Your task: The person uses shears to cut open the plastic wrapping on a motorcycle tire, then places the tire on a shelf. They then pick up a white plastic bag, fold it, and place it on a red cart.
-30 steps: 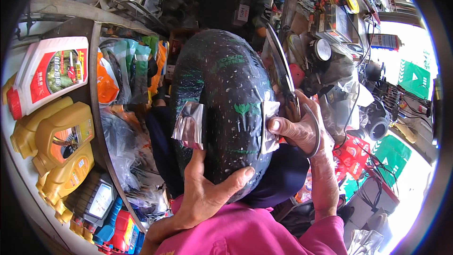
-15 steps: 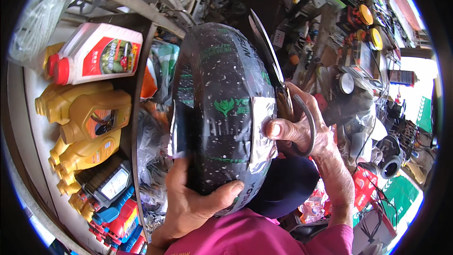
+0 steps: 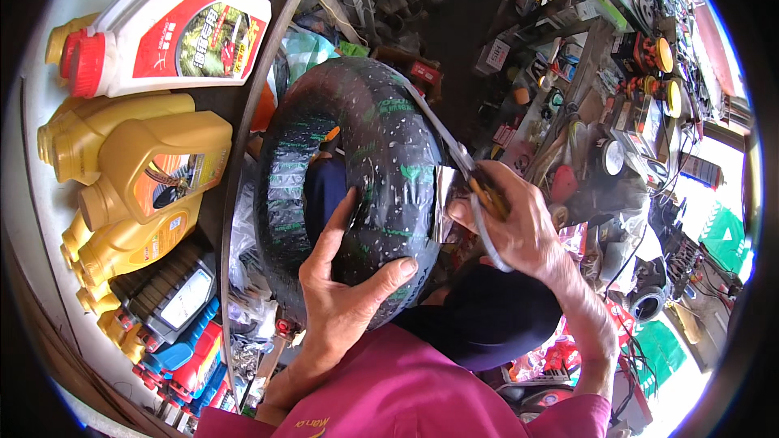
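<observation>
A tyre (image 3: pixel 402 146) wrapped in black plastic film with green print stands tilted in front of me, its centre hole showing on the left. My left hand (image 3: pixel 337 300) grips its near part, the index finger reaching toward the hole and the thumb on the outer face. In my right hand (image 3: pixel 519 219) is a pair of scissors (image 3: pixel 460 154), its blades pointing up and left along the tyre's right side. A pale silvery flap (image 3: pixel 444 204) sticks out from the wrap there, next to my right thumb. Whether the blades are cutting film, I cannot tell.
At left, a shelf carries a white jug (image 3: pixel 174 32) with red caps, several gold bottles (image 3: pixel 162 162) and a dark bottle (image 3: pixel 174 288). Crowded tools, boxes and cans with yellow lids (image 3: pixel 664 55) fill the right. My dark-clad knee (image 3: pixel 487 308) is below the tyre.
The tyre has turned and tipped, bringing its hole into view, and the silvery flap now sits at its right edge. The scissors have swung left against the tyre. My left hand has shifted its grip.
</observation>
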The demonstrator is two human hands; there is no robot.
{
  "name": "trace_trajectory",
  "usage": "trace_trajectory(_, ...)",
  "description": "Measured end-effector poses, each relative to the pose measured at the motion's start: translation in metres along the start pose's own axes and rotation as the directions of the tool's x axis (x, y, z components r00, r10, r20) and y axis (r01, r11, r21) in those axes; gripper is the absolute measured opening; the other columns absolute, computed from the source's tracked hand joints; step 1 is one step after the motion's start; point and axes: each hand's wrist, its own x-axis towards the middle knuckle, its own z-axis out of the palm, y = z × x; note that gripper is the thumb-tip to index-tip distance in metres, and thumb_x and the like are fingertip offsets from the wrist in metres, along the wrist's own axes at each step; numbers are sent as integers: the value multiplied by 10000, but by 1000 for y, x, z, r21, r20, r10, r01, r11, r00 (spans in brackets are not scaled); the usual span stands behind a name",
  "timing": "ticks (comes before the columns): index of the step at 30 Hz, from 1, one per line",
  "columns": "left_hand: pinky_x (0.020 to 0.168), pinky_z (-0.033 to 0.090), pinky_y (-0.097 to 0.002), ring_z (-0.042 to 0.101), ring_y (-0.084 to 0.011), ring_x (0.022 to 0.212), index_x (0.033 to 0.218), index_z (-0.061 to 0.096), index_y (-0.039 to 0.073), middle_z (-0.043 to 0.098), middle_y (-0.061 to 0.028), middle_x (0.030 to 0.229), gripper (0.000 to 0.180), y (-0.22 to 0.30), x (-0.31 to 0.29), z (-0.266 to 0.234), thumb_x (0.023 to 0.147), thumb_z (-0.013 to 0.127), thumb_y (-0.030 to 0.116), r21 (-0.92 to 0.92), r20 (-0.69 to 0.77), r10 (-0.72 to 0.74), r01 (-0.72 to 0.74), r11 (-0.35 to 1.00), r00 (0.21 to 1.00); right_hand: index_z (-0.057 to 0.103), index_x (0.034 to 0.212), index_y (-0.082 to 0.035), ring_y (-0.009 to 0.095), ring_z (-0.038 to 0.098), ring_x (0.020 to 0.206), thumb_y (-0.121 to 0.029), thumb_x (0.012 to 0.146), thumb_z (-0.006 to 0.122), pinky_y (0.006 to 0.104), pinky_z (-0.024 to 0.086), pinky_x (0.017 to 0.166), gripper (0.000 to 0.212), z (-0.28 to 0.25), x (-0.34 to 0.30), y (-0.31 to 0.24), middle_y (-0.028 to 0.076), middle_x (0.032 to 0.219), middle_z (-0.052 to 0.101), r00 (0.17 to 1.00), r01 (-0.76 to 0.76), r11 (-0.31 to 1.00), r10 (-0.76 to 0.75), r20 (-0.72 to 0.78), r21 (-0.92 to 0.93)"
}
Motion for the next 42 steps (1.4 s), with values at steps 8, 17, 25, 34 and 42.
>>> trace_trajectory(8, 875, 495, -268, 605, -135, 986, 1349, 459, -8, 633, -116, 1140, 725, -4, 8, -2, 710, 802, 7, 5, 28, -19, 19, 1000, 999, 389, 1258, 125, 344, 648, 774, -319, 651, 816, 385, 537, 588, 865, 5, -87, -58, 248, 995, 573, 984, 176, 899, -144, 108, -402)
trace_trajectory(17, 791, 516, -251, 624, -115, 905, 1249, 522, -19, 667, -89, 1025, 617, -5, 11, -2, 702, 806, 12, 21, 43, -63, 62, 998, 997, 422, 1254, 121, 330, 629, 690, -451, 604, 849, 409, 496, 522, 966, 22, -110, -83, 217, 916, 566, 992, -81, 828, 120, 35, -555)
trace_trajectory(25, 807, 511, -251, 610, -105, 934, 1162, 568, -34, 627, -86, 1081, 536, -11, 6, -6, 698, 822, 57, 81, 97, -85, 77, 994, 992, 396, 1285, 127, 330, 622, 670, -324, 601, 819, 401, 489, 511, 922, 25, -97, -82, 227, 954, 550, 998, -13, 801, 49, 44, -598)
trace_trajectory(34, 624, 470, -294, 572, -146, 722, 954, 585, 12, 583, -75, 863, 447, -29, -6, -3, 615, 862, 100, 223, -13, -37, 39, 974, 999, 417, 1209, 135, 291, 617, 654, -465, 650, 789, 375, 481, 474, 901, 55, -89, -67, 182, 873, 554, 999, -52, 836, 36, -38, -547)
trace_trajectory(42, 717, 491, -262, 583, -116, 826, 1227, 574, 14, 588, -53, 972, 662, -26, -7, -3, 630, 852, 80, 100, 6, -80, 79, 992, 997, 506, 1000, 92, 257, 626, 554, -375, 778, 761, 344, 464, 436, 577, 42, -82, -56, 132, 654, 562, 1000, -5, 979, 10, 27, -202)
